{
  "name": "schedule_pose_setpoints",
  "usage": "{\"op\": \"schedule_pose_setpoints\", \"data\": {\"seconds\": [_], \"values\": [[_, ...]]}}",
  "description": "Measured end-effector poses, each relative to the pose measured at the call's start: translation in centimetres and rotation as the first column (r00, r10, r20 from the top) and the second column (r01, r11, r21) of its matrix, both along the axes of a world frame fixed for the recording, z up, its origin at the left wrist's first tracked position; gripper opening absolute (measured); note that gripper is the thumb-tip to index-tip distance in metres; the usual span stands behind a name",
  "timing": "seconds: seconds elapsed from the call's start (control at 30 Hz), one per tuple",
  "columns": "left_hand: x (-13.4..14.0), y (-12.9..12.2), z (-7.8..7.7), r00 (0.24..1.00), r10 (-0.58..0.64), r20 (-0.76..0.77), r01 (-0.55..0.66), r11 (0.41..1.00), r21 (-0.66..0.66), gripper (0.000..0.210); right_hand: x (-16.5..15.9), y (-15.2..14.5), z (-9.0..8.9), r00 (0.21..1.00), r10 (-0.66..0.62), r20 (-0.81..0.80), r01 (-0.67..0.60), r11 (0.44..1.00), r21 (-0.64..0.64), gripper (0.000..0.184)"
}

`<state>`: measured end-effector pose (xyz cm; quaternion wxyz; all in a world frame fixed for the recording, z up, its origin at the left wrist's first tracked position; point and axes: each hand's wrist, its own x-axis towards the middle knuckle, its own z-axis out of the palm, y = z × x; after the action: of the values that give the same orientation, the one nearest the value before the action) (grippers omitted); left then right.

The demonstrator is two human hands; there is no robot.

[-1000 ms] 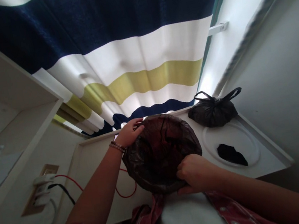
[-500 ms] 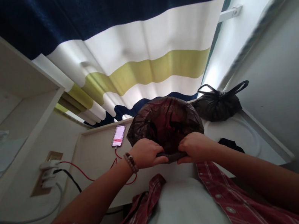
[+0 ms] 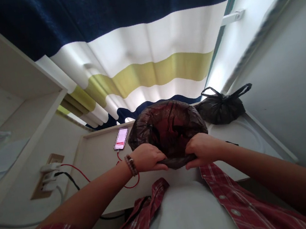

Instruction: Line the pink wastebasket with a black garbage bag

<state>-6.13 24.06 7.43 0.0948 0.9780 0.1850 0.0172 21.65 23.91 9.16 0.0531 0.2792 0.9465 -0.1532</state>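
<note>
A thin black garbage bag (image 3: 166, 108) lines a reddish round bin, its edge folded outward over the rim; the bin itself shows only through the plastic. My left hand (image 3: 148, 157), with a beaded bracelet at the wrist, pinches the near edge of the bag between thumb and fingers. On the other side of that same edge, my right hand (image 3: 204, 149) grips the plastic likewise. A short stretch of the bag's edge hangs between the two hands. The bin's underside is hidden.
A tied black plastic bag (image 3: 222, 107) sits at the back right of the white desk (image 3: 99, 147). Left of the bin lies a phone (image 3: 121, 138) on a red cable, leading to a wall socket (image 3: 47, 175). Striped curtains (image 3: 141, 46) hang behind; a shelf (image 3: 50, 96) juts out left.
My hands have moved slightly apart along the near edge of the bag, and the stretch of plastic between them is wider. The view has shifted a little.
</note>
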Motion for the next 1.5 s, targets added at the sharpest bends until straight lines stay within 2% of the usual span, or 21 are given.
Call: {"op": "schedule_pose_setpoints", "data": {"seconds": [0.13,0.2,0.23,0.27,0.33,0.4,0.43,0.47,0.57,0.67,0.77,0.9,0.97,1.07,1.27,1.37,1.5], "values": [[0.0,-1.0,1.7,0.996,-0.019,0.085,0.025,0.998,-0.063,0.035,0.5,-0.9,2.2,0.998,0.005,-0.066,-0.014,0.991,-0.135,0.048],[0.0,-0.5,2.8,0.981,0.086,0.173,-0.076,0.995,-0.065,0.032,0.7,0.0,3.1,0.980,-0.062,-0.190,0.042,0.993,-0.108,0.040],[0.1,0.2,3.3,0.956,0.191,0.224,-0.182,0.982,-0.056,0.031,0.8,0.9,3.3,0.956,-0.123,-0.266,0.114,0.992,-0.049,0.038],[0.2,1.1,3.5,0.908,0.317,0.273,-0.316,0.948,-0.047,0.033,0.7,2.0,3.2,0.922,-0.192,-0.337,0.213,0.977,0.027,0.040],[0.4,3.5,3.2,0.753,0.562,0.343,-0.585,0.810,-0.043,0.042,0.5,4.7,2.4,0.850,-0.318,-0.421,0.414,0.896,0.159,0.049],[0.5,5.9,2.1,0.610,0.721,0.329,-0.742,0.665,-0.083,0.052,0.2,7.3,0.7,0.821,-0.418,-0.389,0.520,0.828,0.208,0.055],[0.5,6.8,1.4,0.576,0.765,0.287,-0.768,0.627,-0.129,0.052,0.1,8.4,-0.2,0.823,-0.451,-0.347,0.535,0.821,0.201,0.055],[0.4,7.6,0.8,0.567,0.786,0.248,-0.769,0.613,-0.184,0.048,0.0,9.3,-1.0,0.819,-0.481,-0.313,0.550,0.815,0.185,0.054],[0.2,8.6,-0.7,0.579,0.787,0.215,-0.725,0.617,-0.305,0.040,0.0,10.6,-2.6,0.795,-0.542,-0.271,0.590,0.794,0.144,0.046],[0.2,8.2,-1.1,0.535,0.810,0.240,-0.741,0.586,-0.328,0.039,0.3,10.9,-3.0,0.772,-0.574,-0.272,0.617,0.780,0.107,0.033],[0.3,7.9,-0.9,0.502,0.829,0.245,-0.762,0.558,-0.327,0.037,0.5,10.9,-2.9,0.751,-0.601,-0.274,0.643,0.760,0.094,0.028],[0.3,8.4,-0.8,0.497,0.833,0.245,-0.782,0.552,-0.290,0.034,0.4,11.0,-2.9,0.743,-0.614,-0.265,0.656,0.746,0.112,0.025],[0.0,9.0,-0.8,0.485,0.846,0.220,-0.812,0.530,-0.246,0.032,0.3,11.3,-2.7,0.741,-0.626,-0.243,0.663,0.738,0.125,0.024],[-0.4,10.5,-0.9,0.454,0.874,0.176,-0.861,0.481,-0.167,0.031,0.2,12.0,-2.3,0.719,-0.667,-0.197,0.694,0.703,0.157,0.024],[-1.0,13.6,-1.0,0.422,0.891,0.167,-0.894,0.439,-0.087,0.034,-0.4,13.9,-1.9,0.676,-0.716,-0.174,0.734,0.637,0.235,0.026],[-0.9,14.5,-1.0,0.397,0.902,0.169,-0.907,0.414,-0.079,0.034,-0.6,14.7,-1.8,0.672,-0.721,-0.172,0.738,0.629,0.246,0.026],[-0.9,14.8,-1.1,0.390,0.902,0.184,-0.910,0.408,-0.070,0.032,-0.7,15.5,-1.9,0.683,-0.699,-0.212,0.729,0.635,0.255,0.023]]}}
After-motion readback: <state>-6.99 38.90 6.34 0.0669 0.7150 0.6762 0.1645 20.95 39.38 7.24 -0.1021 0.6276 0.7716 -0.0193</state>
